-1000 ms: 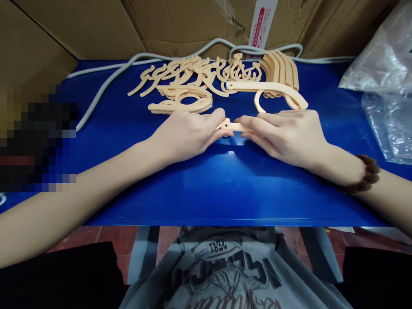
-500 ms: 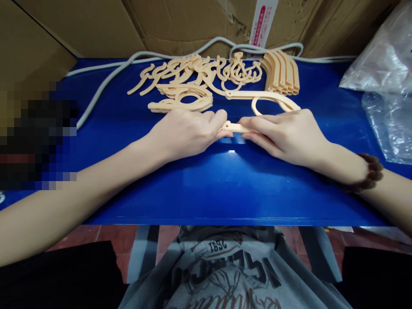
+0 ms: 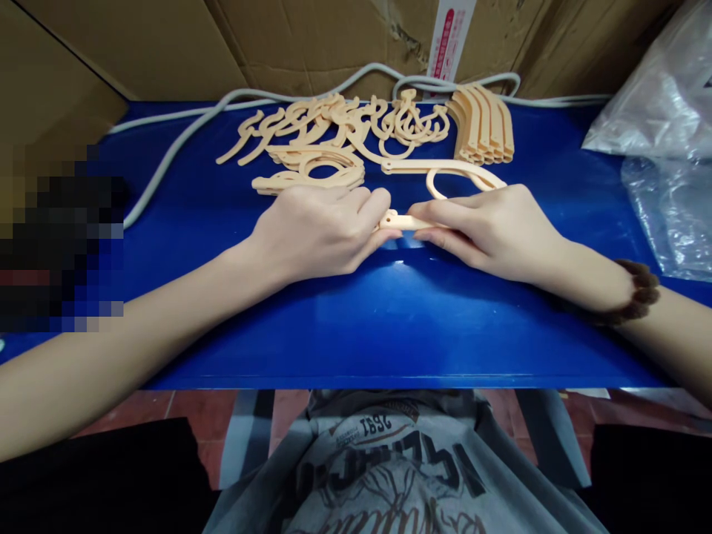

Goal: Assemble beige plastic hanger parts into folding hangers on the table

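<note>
– Holding what?
– Pinching a strip between left hand at nine o'clock and right hand at three, fully closed on both sides.
– Which step?
– Apparently pressing or aligning its holed end; calling for a firm, level grip.
– Hidden?
– Can't see inside left fingers, nor the strip's right end, nor, at one o'clock, the whole arched piece.

pass: near tabletop | blocked beyond hands: beige parts, cable | right: plastic bag
</note>
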The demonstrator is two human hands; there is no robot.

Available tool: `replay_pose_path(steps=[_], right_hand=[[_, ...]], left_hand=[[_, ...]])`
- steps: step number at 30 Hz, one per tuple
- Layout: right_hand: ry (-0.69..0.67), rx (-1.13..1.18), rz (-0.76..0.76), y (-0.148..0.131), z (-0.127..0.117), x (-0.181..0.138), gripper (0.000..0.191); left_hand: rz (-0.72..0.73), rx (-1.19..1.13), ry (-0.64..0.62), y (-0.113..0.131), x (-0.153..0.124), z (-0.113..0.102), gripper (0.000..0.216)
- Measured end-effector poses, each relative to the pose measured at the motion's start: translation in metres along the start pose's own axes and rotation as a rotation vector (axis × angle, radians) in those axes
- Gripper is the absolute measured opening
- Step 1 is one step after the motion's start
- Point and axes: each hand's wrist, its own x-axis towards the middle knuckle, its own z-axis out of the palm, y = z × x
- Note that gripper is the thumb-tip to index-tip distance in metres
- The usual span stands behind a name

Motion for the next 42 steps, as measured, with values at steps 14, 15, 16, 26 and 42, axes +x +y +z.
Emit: replay_pose_path(steps=[14,15,16,26,42], right_hand=[[-0.025,-0.052,-0.015,0.0049,-0.0006,0.0002,0.062],[-0.027,-0.056,-0.020,0.0050,-0.0005,0.0003,0.062],[-0.030,-0.063,-0.026,0.0050,-0.0005,0.0003,0.061],[-0.035,-0.136,-0.041,0.0034,-0.0005,-0.0005,0.061],[-0.021,-0.064,-0.064,0.0031,-0.0021,-0.0003,0.068]], left_hand=[[0.086,-0.002,0.130,-0.0026,0.0032,0.0002,0.042],[0.087,-0.006,0.125,-0.0033,0.0026,0.0007,0.041],[0.088,-0.012,0.119,-0.0039,0.0021,0.0012,0.040],[0.106,-0.049,0.091,-0.0061,0.0003,0.0021,0.037],[0.142,-0.015,0.126,-0.0075,0.0017,0.0012,0.041]])
